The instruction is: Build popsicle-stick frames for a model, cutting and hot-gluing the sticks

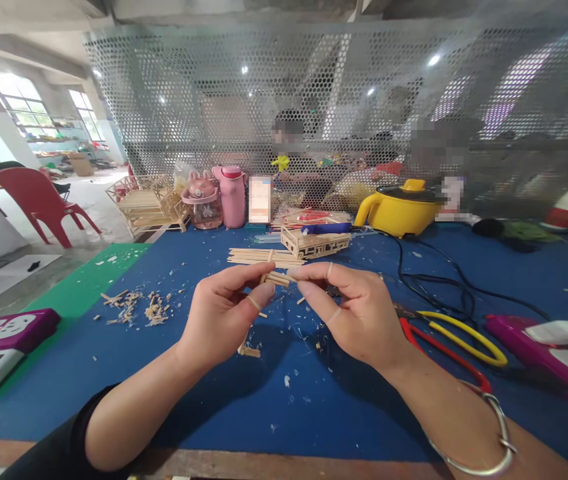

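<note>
My left hand [227, 307] pinches a small piece made of short wooden sticks [278, 279] between thumb and fingertips, above the blue table. From the other side, my right hand [357, 310] closes thumb and finger at the right end of those sticks. Pale bands circle several of my fingers. Just behind my hands lie a row of long wooden sticks [249, 256] and a small openwork frame of sticks [314, 244], with a blue tool [327, 228] resting on it. Below my left hand is a small joined stick piece [250, 351].
Stick offcuts [137, 307] litter the table on the left. Pliers with red and yellow handles [457, 340] lie beside my right forearm, near black cables [414, 280]. At the back stand a pink flask [233, 197], a yellow pot [403, 212] and a perforated metal screen [244, 100], people behind it.
</note>
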`<state>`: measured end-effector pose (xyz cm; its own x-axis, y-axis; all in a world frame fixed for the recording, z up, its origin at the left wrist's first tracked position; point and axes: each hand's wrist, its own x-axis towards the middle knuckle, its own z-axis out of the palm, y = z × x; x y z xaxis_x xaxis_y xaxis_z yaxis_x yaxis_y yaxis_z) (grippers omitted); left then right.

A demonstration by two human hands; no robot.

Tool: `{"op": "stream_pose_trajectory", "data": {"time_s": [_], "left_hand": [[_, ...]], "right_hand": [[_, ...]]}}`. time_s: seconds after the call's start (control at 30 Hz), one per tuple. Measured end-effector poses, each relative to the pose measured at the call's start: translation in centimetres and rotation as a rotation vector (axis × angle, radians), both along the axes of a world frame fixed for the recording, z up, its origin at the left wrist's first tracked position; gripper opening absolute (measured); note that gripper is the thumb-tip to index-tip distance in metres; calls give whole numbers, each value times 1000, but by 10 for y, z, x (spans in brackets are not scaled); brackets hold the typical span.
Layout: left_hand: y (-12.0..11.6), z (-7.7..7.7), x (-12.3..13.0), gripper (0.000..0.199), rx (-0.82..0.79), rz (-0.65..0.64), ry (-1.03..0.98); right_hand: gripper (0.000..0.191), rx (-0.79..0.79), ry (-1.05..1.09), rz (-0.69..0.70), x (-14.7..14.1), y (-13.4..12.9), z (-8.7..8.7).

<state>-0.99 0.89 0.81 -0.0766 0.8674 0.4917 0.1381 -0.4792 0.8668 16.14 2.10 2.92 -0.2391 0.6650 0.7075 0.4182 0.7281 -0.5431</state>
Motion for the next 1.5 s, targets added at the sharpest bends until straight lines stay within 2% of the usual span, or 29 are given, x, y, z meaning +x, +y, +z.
{"op": "stream_pose_trajectory", "data": {"time_s": [0.6,0.7,0.9,0.97,1.13,1.23,1.3,1.4,1.43,1.5], "left_hand": [[-1,-4,1,25,103,39,124],[-3,-3,1,25,160,67,194],[3,5,-14,26,339,224,462],[11,4,-20,28,330,179,644],[36,-13,-16,38,161,-66,1136],[42,-20,-10,42,99,-148,1286],[40,-20,-10,47,71,-155,1310],[32,-13,-14,67,44,-45,1271],[29,-10,-15,68,49,22,1246],[24,-3,-12,57,77,136,1167]], "right_hand": [[9,5,-73,-52,-1,1,0],[9,24,-65,-45,-3,0,0],[9,5,-9,-159,5,7,1],[9,-31,-44,-130,9,14,0],[14,-187,-240,28,16,35,-12],[15,-232,-323,11,20,45,-20],[16,-242,-369,15,23,49,-23],[15,-245,-404,47,27,52,-25],[15,-243,-415,64,27,51,-25],[14,-210,-443,104,28,50,-24]]}}
